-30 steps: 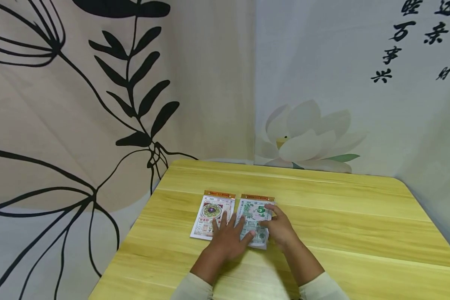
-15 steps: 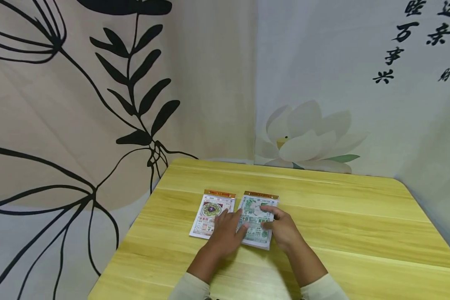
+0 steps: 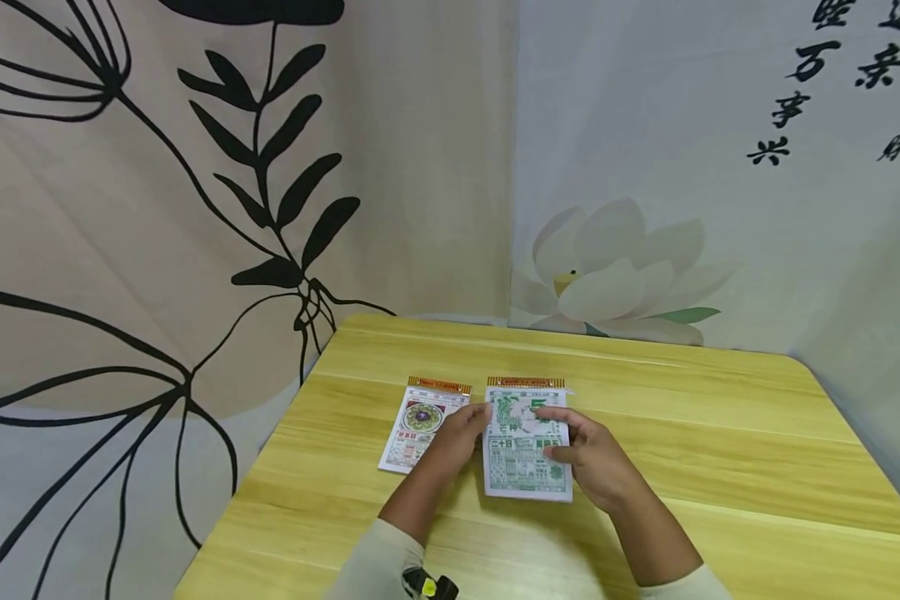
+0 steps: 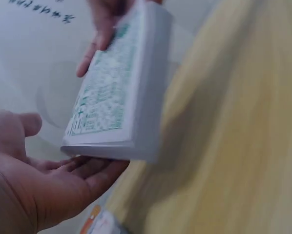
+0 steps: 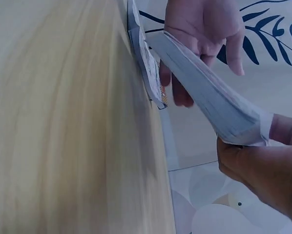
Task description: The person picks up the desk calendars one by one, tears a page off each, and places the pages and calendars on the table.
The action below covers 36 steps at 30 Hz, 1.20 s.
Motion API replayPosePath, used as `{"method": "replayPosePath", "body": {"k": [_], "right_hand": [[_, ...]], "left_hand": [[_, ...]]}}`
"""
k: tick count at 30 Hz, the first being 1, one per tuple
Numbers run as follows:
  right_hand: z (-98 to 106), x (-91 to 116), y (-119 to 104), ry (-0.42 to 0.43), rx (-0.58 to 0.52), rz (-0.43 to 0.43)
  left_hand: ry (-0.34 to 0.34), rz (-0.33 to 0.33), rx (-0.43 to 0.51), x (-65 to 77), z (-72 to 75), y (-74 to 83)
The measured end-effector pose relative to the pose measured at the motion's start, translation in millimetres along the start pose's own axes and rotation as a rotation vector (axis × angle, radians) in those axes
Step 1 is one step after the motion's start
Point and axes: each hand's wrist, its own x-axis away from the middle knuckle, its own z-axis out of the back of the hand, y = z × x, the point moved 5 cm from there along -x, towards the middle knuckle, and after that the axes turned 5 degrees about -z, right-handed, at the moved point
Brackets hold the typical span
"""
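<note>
A thick tear-off calendar pad [image 3: 525, 471] with green print and an orange-gold top strip is raised off the table in the head view. My right hand [image 3: 603, 467] grips its right edge, thumb on the printed face and fingers wrapping behind, as the right wrist view shows. At the opposite edge is my left hand [image 4: 43, 187]; its extended fingers touch the pad from below in the left wrist view, while the thumb stands apart from it. A second calendar pad [image 3: 422, 418], printed in red with a round emblem, lies on the table, partly covered by the left hand.
The wooden table [image 3: 682, 417] has a rounded far corner on the right. Behind it hang pale curtains [image 3: 427, 167] with black plant drawings, a lotus and dark characters. A black device with a yellow spot [image 3: 429, 587] sits at the left cuff.
The green calendar pad has risen from the table and shifted slightly right, with the right hand holding it. The left hand has turned from lying flat across the pads to the green pad's left edge.
</note>
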Motion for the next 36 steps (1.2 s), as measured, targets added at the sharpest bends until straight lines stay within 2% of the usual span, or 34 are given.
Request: {"method": "replayPosePath", "body": {"k": [4,5,7,11,16,21,24,28,30,33,36], "right_hand": [[4,5,-1,-0.062,-0.018,0.014],[5,6,-1,-0.075,-0.027,0.018],[5,8,-2,-0.096,-0.041,0.029],[7,10,-3,-0.117,-0.047,0.044],[14,13,-3,-0.088,-0.044,0.045],[21,17,-5,-0.073,-0.044,0.044],[24,20,-7,-0.04,-0.001,0.044],[25,28,-11,0.057,0.148,0.074],[22,31,-13,0.13,0.282,0.125],[12,41,-17,0.262,0.549,0.252],[-3,51,-22,0.396,0.832,0.43]], "left_hand": [[-0.063,0.09,0.427,-10.6,-7.9,0.5],[-0.067,0.105,0.505,-12.8,-9.2,0.8],[-0.058,0.126,0.597,-17.3,-10.5,0.1],[-0.057,0.153,0.638,-25.7,-12.8,-2.5],[-0.098,0.163,0.718,-33.2,-19.6,-1.9],[-0.162,0.173,0.775,-35.1,-28.3,4.0],[-0.188,0.185,0.798,-33.8,-32.4,8.2],[-0.213,0.179,0.826,-31.8,-35.8,15.3],[-0.224,0.176,0.837,-31.1,-36.3,18.5],[-0.233,0.173,0.844,-31.3,-37.6,22.1],[-0.226,0.171,0.841,-31.9,-38.4,24.9]]}}
